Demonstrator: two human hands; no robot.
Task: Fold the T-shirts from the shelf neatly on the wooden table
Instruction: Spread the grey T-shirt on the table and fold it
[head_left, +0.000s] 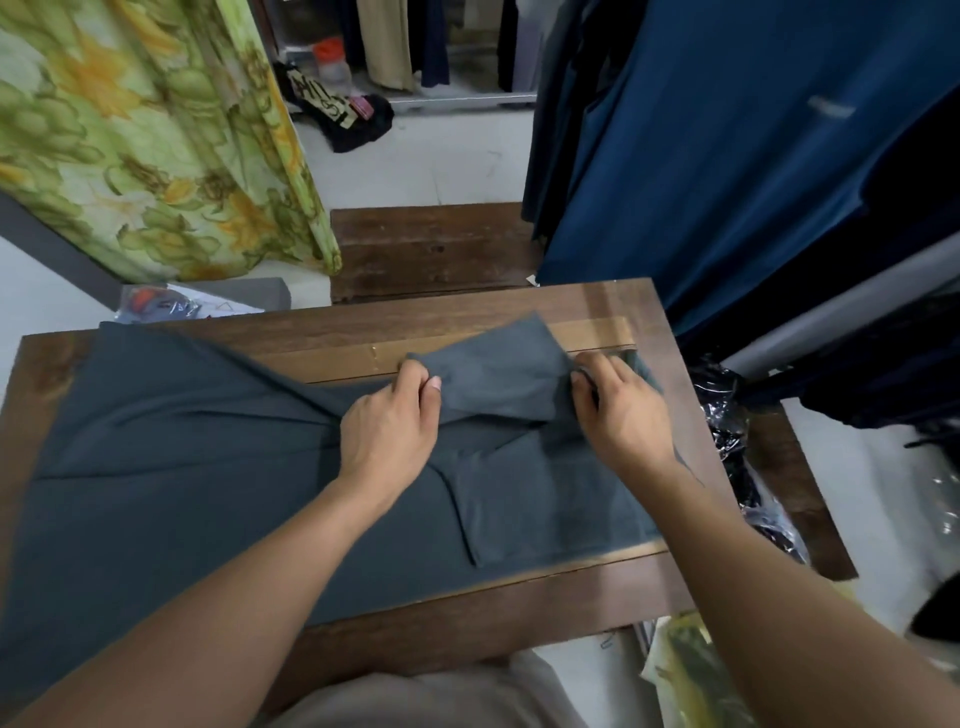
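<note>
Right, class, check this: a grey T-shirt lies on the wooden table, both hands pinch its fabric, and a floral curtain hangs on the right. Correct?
No: the head view shows the floral curtain on the left, not the right. The rest holds: the grey T-shirt lies on the wooden table, and the left hand and right hand both pinch its fabric.

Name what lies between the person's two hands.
A lifted fold of the dark grey T-shirt, pinched by the left hand and right hand; head view.
</note>
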